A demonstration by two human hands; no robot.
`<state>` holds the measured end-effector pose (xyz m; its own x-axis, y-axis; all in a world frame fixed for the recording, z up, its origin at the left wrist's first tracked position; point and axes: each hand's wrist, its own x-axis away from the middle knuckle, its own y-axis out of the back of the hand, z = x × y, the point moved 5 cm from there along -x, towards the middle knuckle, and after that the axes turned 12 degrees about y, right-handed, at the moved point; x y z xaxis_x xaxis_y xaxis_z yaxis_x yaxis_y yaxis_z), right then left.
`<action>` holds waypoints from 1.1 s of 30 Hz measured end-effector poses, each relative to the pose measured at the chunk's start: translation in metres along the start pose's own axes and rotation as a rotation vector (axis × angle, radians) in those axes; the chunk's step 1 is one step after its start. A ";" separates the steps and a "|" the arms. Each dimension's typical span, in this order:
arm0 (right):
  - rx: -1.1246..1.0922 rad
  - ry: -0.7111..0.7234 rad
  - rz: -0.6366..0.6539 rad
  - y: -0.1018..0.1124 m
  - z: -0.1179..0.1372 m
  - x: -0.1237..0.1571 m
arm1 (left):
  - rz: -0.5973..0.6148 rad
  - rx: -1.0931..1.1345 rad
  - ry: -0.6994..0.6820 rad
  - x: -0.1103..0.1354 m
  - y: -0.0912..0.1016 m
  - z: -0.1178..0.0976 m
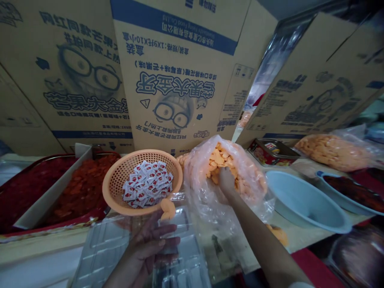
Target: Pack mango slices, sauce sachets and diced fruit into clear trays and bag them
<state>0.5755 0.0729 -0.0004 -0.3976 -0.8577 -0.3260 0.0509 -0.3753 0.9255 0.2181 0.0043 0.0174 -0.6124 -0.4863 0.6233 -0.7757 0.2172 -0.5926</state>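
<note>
My left hand (147, 244) hovers low over clear plastic trays (180, 256), fingers spread. A flat orange piece (167, 209) shows right by its fingertips; whether they touch it I cannot tell. My right hand (227, 181) reaches into an open clear plastic bag (198, 180) full of orange pieces (220, 156). Its fingertips are buried among those pieces, so their grip is hidden. Between the hands and the cartons stands an orange perforated basket (112, 182) holding a heap of small white packets (148, 184) with red marks.
Printed cardboard cartons (180, 52) wall off the back. At left lies a divided tray (45, 204) of red and orange-red pieces. To the right are a light blue basin (306, 200), a tin (271, 152), another blue basin (345, 198) with dark contents and a second bag (333, 152) of orange pieces.
</note>
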 end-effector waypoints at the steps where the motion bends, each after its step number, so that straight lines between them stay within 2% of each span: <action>1: 0.012 -0.034 -0.011 -0.004 -0.006 -0.004 | -0.002 0.002 -0.001 0.001 0.001 0.000; 5: -0.009 -0.115 -0.070 -0.009 -0.013 -0.007 | -0.009 0.013 -0.013 0.003 0.008 -0.003; 8: -0.094 -0.159 -0.105 -0.004 -0.015 0.000 | -0.017 0.023 -0.019 0.006 0.011 -0.007; 14: -0.518 -0.284 -0.236 0.026 -0.011 0.027 | 0.008 0.039 -0.047 0.006 0.018 -0.010; 16: -0.660 -0.298 -0.241 0.039 0.005 0.035 | 0.040 0.035 -0.060 0.004 0.019 -0.010; 18: -0.906 -0.300 -0.213 0.052 0.032 0.045 | 0.060 0.036 -0.076 0.004 0.020 -0.009; 20: -1.319 -0.296 -0.103 0.060 0.071 0.057 | 0.057 0.044 -0.095 0.006 0.020 -0.010; 22: -1.528 -0.245 0.096 0.067 0.116 0.071 | 0.051 0.050 -0.119 0.009 0.021 -0.011; 25: -1.513 -0.102 0.313 0.071 0.171 0.088 | 0.054 0.051 -0.164 0.015 0.024 -0.013; 27: -1.416 -0.009 0.386 0.065 0.196 0.094 | 0.058 0.051 -0.191 0.020 0.029 -0.015; 29: -1.278 0.083 0.391 0.055 0.213 0.096 | 0.054 0.053 -0.210 0.024 0.036 -0.016; 33: -0.908 0.357 0.227 0.049 0.236 0.099 | 0.015 0.065 -0.219 0.031 0.050 -0.016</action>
<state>0.3227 0.0520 0.0583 -0.0010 -0.9417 -0.3365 0.8311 -0.1880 0.5233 0.1582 0.0138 0.0158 -0.5707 -0.6571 0.4925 -0.7506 0.1743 -0.6373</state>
